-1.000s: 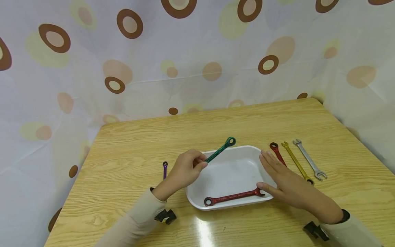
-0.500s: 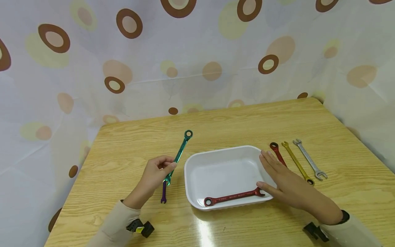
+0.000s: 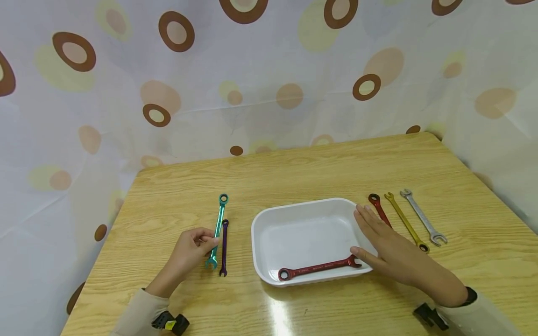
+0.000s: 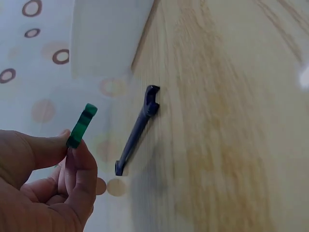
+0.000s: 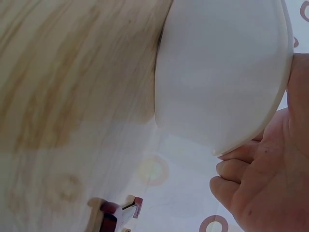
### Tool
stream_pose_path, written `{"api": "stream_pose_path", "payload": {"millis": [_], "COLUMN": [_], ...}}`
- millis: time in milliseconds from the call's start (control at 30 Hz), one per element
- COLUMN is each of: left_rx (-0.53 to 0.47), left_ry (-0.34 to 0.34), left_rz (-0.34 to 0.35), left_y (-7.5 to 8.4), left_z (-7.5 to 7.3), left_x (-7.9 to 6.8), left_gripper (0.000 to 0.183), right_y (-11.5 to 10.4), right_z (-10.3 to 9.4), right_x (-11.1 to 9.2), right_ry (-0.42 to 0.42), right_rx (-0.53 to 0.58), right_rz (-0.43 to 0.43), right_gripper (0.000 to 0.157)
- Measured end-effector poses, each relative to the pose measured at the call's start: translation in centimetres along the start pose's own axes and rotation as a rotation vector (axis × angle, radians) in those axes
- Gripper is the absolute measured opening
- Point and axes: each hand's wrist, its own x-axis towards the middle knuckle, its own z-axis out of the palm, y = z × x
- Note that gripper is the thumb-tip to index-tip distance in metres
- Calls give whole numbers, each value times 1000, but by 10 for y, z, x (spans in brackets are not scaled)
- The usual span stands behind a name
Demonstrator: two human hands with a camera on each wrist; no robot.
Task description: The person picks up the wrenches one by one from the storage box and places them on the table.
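Note:
My left hand (image 3: 192, 249) pinches a green combination wrench (image 3: 220, 215) between thumb and fingers, its ring end pointing away from me. In the left wrist view the green wrench (image 4: 82, 126) is held off the table. Just right of it a purple wrench (image 3: 224, 247) lies on the wood. The white tray (image 3: 262, 215) stands in the middle, with a red wrench (image 3: 321, 268) lying along its near side. My right hand (image 3: 391, 252) rests on the tray's right rim, fingers straight and thumb over the edge.
Right of the tray lie another red wrench (image 3: 379, 211), partly hidden behind my right hand, a yellow wrench (image 3: 405, 220) and a silver wrench (image 3: 422, 217). A patterned cloth (image 3: 260, 70) hangs behind the wooden table (image 3: 176, 191).
My left hand has carried the green wrench from above the tray leftward, past the purple wrench to its left side, and lowered it. The right hand stays on the tray rim.

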Motion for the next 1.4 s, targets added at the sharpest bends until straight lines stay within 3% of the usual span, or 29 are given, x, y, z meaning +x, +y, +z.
{"api": "stream_pose_path", "payload": {"millis": [267,500,867,1133,1400], "left_rx": [87,160,259,387,377], "left_ry": [18,16,12,17,-30], "left_rz": [-79,-101,-80,-9,-72], "left_y": [-12,-18,-20,-19,-13], "left_z": [-6,-6,-7,-7,-7], "left_x": [-5,-5,-5,-4,-6], "left_gripper": [17,15,16,16,17], "right_y": [1,-1,0,0,1], "right_z": [1,-1,-1,0,0], "right_x": [0,0,0,0,0], "right_ry": [0,1,2,4,7], "right_rx": [-10,-19,-17,-27,-25], "right_rz": [1,-4,-2,-4,-6], "right_gripper": [79,81,79,80,79]}}
